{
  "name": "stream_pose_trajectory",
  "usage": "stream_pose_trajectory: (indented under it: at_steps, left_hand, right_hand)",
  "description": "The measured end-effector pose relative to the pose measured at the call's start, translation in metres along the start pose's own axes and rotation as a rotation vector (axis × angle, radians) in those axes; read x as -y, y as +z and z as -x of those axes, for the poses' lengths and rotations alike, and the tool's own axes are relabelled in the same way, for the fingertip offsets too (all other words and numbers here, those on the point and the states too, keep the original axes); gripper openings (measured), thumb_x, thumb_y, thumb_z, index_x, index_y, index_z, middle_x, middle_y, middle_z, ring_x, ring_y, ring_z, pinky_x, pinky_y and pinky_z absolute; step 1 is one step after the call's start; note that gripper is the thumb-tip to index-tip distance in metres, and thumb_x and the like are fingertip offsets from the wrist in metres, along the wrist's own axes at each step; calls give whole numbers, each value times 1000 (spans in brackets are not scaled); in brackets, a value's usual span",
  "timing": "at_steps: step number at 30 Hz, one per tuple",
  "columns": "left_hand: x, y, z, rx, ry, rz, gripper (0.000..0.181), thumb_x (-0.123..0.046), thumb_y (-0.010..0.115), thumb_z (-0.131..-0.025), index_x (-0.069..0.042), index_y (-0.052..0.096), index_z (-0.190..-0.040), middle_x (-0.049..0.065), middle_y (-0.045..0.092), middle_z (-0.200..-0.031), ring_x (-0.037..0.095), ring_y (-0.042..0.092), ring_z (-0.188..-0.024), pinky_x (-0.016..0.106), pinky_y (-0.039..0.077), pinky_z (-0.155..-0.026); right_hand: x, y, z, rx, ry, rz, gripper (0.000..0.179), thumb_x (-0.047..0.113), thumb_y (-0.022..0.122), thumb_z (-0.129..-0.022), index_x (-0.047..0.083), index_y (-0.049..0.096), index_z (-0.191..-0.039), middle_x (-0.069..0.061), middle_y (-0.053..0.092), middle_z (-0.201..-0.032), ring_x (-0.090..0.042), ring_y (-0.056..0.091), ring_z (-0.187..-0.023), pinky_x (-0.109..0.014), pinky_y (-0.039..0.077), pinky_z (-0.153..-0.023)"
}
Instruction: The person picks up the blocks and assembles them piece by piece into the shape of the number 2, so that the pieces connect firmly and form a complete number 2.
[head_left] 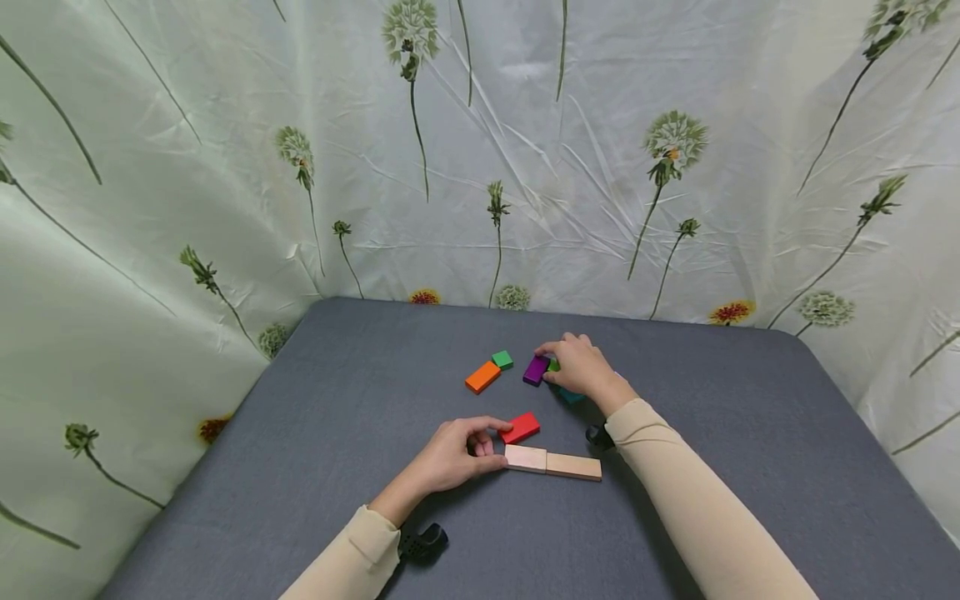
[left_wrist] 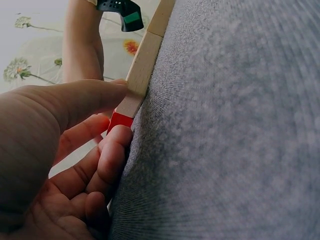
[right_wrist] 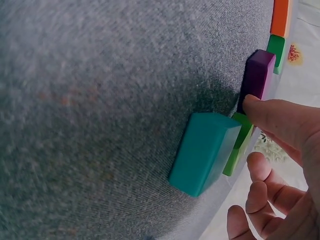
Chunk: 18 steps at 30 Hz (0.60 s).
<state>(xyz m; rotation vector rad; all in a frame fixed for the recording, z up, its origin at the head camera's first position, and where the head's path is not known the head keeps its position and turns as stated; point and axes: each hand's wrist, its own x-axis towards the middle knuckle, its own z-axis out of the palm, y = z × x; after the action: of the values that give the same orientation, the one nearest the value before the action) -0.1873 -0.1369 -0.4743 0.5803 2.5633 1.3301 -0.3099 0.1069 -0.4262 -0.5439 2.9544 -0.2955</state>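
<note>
My left hand [head_left: 450, 454] is at the left end of a red block [head_left: 522, 427] and a pale wooden block [head_left: 527, 459] in front of it. Its index finger is on the red block and its thumb at the pale block's end, with both blocks between them. Farther back, my right hand [head_left: 583, 367] pinches a purple block [head_left: 536, 371] between thumb and index finger, other fingers loosely bent. Beneath that hand lie a teal block [right_wrist: 205, 155] and a light green block [right_wrist: 240, 147], both partly hidden in the head view.
A second wooden block [head_left: 573, 467] lies end to end with the pale one. Left of the purple block are an orange block [head_left: 483, 377] and a small green block [head_left: 502, 360], corners close together. A flower-patterned cloth [head_left: 540, 167] hangs behind the grey table [head_left: 360, 375].
</note>
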Motion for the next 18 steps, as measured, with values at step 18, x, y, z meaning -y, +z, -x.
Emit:
stream_pose_trajectory:
  at_steps: [18]
  left_hand:
    - [0,0,-1,-1,-22,-8,44,-21,88,-92,-18,74,-133,-9,62,-82,6,55,-72,21,43,-64]
  right_hand:
    - [-1,1,12,-55,-93,19,28,29,78,-101,20,78,-127,-12,67,-114,-31,56,-98,-50,50,-84]
